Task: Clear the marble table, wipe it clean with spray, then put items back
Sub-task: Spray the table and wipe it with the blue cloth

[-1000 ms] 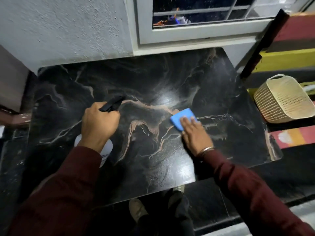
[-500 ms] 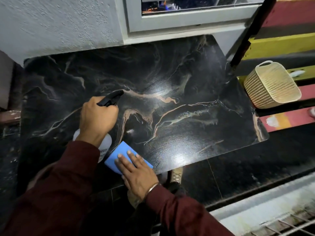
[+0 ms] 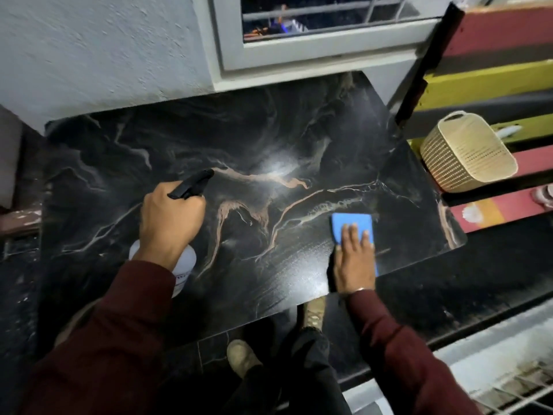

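Observation:
The black marble table [image 3: 269,139] with tan and white veins fills the middle of the view, bare and glossy. My left hand [image 3: 170,223] is closed around a spray bottle [image 3: 191,182] with a black nozzle and a white body, held over the table's left half, nozzle pointing right. My right hand [image 3: 354,259] lies flat, fingers spread, pressing a blue cloth [image 3: 351,224] onto the table near its front right edge.
A cream woven plastic basket [image 3: 466,151] sits on a striped surface right of the table. A grey wall and a window frame [image 3: 314,52] stand behind it. My shoes [image 3: 242,356] show on the dark floor below the front edge.
My right hand swept the blue cloth from the table's middle to the front left edge, then across to the front right. The left hand keeps the spray bottle in place.

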Demonstrator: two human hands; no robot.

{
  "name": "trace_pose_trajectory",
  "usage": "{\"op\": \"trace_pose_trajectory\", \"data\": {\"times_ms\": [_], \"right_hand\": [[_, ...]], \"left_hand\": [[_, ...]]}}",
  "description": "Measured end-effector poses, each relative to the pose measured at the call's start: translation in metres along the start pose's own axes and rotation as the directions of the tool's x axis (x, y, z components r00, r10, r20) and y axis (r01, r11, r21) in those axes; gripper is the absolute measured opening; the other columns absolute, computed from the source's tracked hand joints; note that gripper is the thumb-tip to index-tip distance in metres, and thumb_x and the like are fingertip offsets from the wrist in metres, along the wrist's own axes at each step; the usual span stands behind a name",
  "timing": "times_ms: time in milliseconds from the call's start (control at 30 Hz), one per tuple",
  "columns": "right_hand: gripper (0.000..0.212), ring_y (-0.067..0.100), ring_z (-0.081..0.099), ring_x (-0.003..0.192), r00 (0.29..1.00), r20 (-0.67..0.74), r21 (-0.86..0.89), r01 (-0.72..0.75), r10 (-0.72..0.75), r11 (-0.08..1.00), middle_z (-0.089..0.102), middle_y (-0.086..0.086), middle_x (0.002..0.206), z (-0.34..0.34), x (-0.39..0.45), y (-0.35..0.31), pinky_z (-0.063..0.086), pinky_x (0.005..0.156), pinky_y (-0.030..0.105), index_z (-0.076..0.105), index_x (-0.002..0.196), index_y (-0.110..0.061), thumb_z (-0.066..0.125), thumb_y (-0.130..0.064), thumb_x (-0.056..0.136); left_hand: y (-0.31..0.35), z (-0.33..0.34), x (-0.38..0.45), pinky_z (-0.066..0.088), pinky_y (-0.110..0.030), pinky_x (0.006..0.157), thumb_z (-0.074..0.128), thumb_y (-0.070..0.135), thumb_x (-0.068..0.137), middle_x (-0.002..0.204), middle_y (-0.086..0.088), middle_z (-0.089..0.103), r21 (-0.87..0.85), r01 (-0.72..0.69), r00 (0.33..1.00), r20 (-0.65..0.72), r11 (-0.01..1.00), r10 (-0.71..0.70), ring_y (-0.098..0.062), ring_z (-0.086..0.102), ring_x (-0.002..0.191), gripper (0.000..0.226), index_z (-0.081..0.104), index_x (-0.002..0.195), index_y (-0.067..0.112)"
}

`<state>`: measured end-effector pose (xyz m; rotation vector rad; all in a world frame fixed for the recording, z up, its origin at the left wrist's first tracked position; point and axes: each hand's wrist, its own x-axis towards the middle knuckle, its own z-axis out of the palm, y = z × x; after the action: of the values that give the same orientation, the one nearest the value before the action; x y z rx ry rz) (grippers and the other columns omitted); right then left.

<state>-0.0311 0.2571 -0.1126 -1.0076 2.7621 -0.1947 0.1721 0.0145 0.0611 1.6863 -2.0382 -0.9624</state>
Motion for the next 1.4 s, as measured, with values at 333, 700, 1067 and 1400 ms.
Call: {"op": "trace_pose_trajectory", "data": {"times_ms": [333,700,1067,1400], "right_hand": [[0.054,0.029,0.034,0.138,0.649,0.185,0.046,0.745,-0.738,0.666,0.039,0.0,0.15,0.044,-0.003,-0.24,0.028,0.113,0.044,0.037,0.145,-0.021,0.03,-0.037,0.094],[0.064,0.049,0.032,0.132,0.998,-0.024,-0.019,0.05,-0.05,0.999,0.036,0.024,0.147,-0.02,0.22,-0.117,0.028,0.107,0.056,0.038,0.141,0.002,0.024,-0.03,0.088],[0.053,0.031,0.03,0.14,0.377,0.229,-0.012,0.923,-0.897,0.385,0.032,0.0,0.153,0.059,0.163,-0.371,0.025,0.113,0.045,0.032,0.147,-0.024,0.025,-0.036,0.096],[0.056,0.043,0.022,0.139,0.988,-0.103,0.098,0.126,-0.116,0.987,0.027,0.017,0.153,0.005,0.346,-0.271,0.017,0.112,0.051,0.029,0.147,-0.005,0.028,-0.027,0.096]], "left_hand": [[-0.019,-0.036,0.038,0.044,-0.04,0.062,0.06,0.017,0.082,0.062,-0.011,0.061,-0.012,0.053,0.986,-0.156,0.999,-0.055,-0.037,0.059,0.071,0.023,0.059,0.062,0.007],[-0.032,-0.034,0.094,0.039,-0.038,0.056,0.063,0.014,0.086,0.066,-0.02,0.062,-0.064,0.091,0.972,-0.212,0.994,-0.103,-0.04,0.058,0.069,0.025,0.06,0.064,0.002],[-0.037,-0.04,0.163,0.038,-0.033,0.056,0.063,0.016,0.084,0.058,-0.009,0.059,-0.073,0.225,0.927,-0.292,0.972,-0.236,-0.032,0.056,0.06,0.027,0.06,0.057,0.015],[-0.046,-0.053,0.206,0.041,-0.035,0.06,0.061,0.011,0.082,0.063,-0.021,0.061,-0.153,0.228,0.903,-0.336,0.962,-0.267,-0.04,0.06,0.065,0.02,0.059,0.064,0.003]]}}
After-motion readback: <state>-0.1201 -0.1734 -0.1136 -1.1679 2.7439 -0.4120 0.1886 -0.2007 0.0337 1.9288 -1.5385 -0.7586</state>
